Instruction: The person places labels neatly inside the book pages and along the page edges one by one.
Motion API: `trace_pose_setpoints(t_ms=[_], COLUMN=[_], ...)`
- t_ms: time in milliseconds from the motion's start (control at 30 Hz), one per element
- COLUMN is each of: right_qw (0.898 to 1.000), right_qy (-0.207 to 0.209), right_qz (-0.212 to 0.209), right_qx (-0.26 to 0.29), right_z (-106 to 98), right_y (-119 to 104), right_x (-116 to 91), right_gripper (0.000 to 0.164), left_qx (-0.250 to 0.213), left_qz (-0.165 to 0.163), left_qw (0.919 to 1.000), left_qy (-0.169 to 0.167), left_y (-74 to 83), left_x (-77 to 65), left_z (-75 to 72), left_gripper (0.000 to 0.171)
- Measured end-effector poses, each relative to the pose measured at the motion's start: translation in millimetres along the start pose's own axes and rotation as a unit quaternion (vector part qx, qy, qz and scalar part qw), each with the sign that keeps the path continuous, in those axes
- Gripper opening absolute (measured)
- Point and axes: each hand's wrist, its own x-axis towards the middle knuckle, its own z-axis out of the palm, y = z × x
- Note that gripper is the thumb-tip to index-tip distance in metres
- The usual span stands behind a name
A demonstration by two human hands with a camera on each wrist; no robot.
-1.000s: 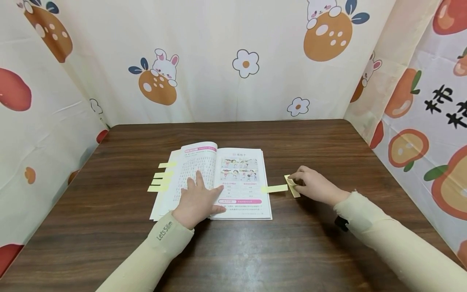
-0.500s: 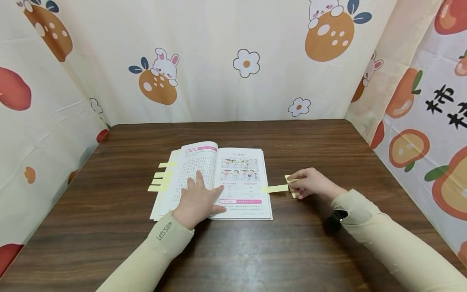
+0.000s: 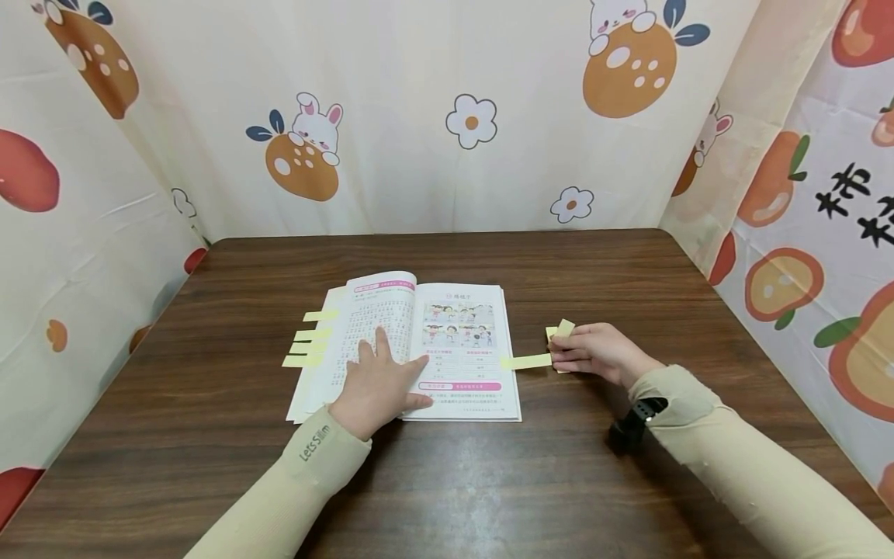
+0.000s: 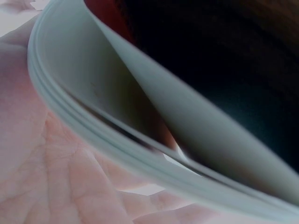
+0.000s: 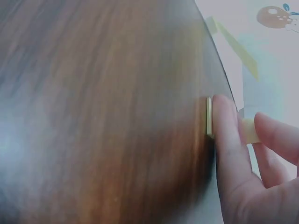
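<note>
An open book (image 3: 457,326) with printed pages lies on the table. My left hand (image 3: 380,380) rests flat across its middle with fingers spread; in the left wrist view the palm (image 4: 60,172) lies against the curved page edges (image 4: 121,144). Right of the book, my right hand (image 3: 604,353) pinches a yellow sticky note strip (image 3: 566,328) between thumb and fingers. The right wrist view shows this strip (image 5: 251,130) by the thumb, while another finger rests on the small yellow sticky note pad (image 5: 209,116). The hand partly covers the pad in the head view.
One yellow strip (image 3: 527,361) sticks out from the book's right edge. Several more yellow strips (image 3: 307,348) stick out on the left. The brown wooden table (image 3: 454,489) is bordered by a printed curtain (image 3: 405,171). A black device (image 3: 632,427) sits at the right wrist.
My right hand has turned at the pad, and a yellow strip now stands up between its fingers. The left hand and the book have stayed in place.
</note>
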Motion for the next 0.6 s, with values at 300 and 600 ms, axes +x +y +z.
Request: trace_pose_setpoints(t_ms=[300,600], right_qw=[0.999,0.999], right_qy=[-0.005,-0.025], right_qz=[0.006,0.009], right_qx=[0.034,0.046], right_z=[0.2,-0.7], right_y=[-5.1,-8.8], right_x=[-1.3,-1.6], right_gripper=[0.004,0.004], left_qx=[0.003,0.0], left_qz=[0.003,0.006], left_qw=[1.0,1.0], left_qy=[0.001,0.0], left_y=[0.7,0.8], left_x=[-1.0,-2.1], left_z=[-0.4,-1.5], left_gripper=[0.069,0.068])
